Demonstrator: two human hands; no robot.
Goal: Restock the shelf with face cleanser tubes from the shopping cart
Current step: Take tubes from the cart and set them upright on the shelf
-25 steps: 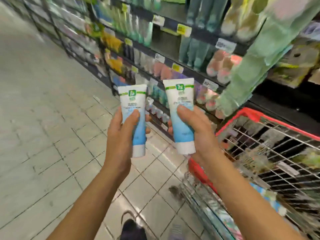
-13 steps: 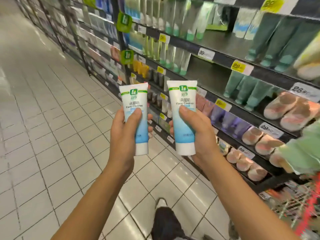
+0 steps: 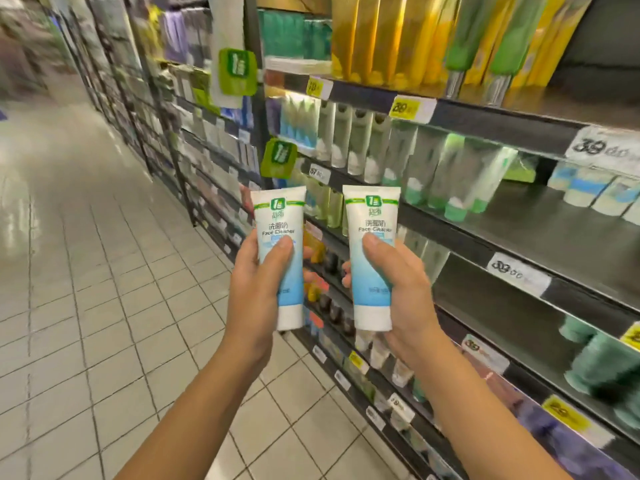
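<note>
My left grip (image 3: 254, 296) holds the left tube (image 3: 278, 216) cap-down; my right grip (image 3: 401, 292) holds the right tube (image 3: 372, 216) likewise, near the shelf (image 3: 554, 233).

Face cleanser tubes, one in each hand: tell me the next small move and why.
Probably reach the right hand toward the bare shelf and stand the right tube there, cap down. Both hands grip tubes cap down, and that shelf space lies nearest the right hand; the left hand and left tube can follow.

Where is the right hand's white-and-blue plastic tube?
Head view, centre: the tube stands cap down in the right hand, beside the left hand's matching tube.
</note>
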